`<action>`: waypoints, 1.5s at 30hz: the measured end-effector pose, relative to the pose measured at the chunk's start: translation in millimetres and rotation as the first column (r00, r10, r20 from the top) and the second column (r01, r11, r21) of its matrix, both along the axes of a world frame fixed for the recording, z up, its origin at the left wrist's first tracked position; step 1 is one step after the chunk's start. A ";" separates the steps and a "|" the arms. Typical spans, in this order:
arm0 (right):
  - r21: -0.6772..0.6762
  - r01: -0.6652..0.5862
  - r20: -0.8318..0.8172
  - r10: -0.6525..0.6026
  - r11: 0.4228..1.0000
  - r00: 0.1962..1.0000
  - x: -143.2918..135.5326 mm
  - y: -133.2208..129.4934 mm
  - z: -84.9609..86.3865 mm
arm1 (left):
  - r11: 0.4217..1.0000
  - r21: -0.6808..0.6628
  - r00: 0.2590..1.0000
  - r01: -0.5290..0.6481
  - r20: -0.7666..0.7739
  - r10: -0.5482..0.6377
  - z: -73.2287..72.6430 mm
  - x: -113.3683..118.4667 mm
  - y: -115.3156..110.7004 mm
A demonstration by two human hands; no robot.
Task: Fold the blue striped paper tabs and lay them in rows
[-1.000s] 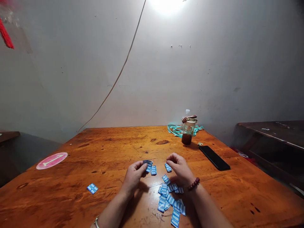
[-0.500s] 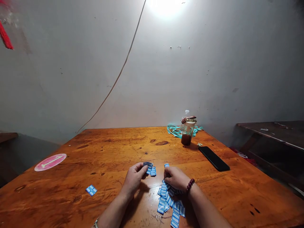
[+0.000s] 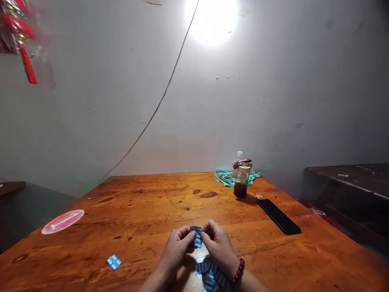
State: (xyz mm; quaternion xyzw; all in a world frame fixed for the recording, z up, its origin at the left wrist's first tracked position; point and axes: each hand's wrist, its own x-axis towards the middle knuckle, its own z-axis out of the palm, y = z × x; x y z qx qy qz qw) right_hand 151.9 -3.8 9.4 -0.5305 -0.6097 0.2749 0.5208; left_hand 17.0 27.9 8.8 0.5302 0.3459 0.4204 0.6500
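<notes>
Small blue-and-white label stickers (image 3: 197, 240) are pinched between the thumb and fingers of my left hand (image 3: 176, 250). Against their right edge presses my right hand (image 3: 219, 245), thumb and fingers closed together; it wears a dark red bead bracelet (image 3: 238, 271). Below the hands lies a loose pile of similar stickers (image 3: 209, 278), partly covered by my right hand and wrist. Off to the left, a lone square sticker piece (image 3: 114, 262) lies flat on the wooden table (image 3: 152, 211).
On the right side lies a black phone (image 3: 278, 216). Behind it stand a bottle of dark liquid (image 3: 241, 188) and a clear plastic bottle (image 3: 240, 154), with a turquoise strap (image 3: 224, 178) around them. A pink oval sign (image 3: 63, 222) is at the left.
My right hand has come left from beside the pile, bringing a small sticker piece to the ones in my left hand. The camera has tipped upward, so the table sits lower.
</notes>
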 end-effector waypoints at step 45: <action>-0.029 -0.077 -0.004 0.077 0.997 0.997 1.7 0.9 -4.5 | 0.975 0.191 0.976 0.115 -0.203 -0.076 -5.8 -1.5 -1.5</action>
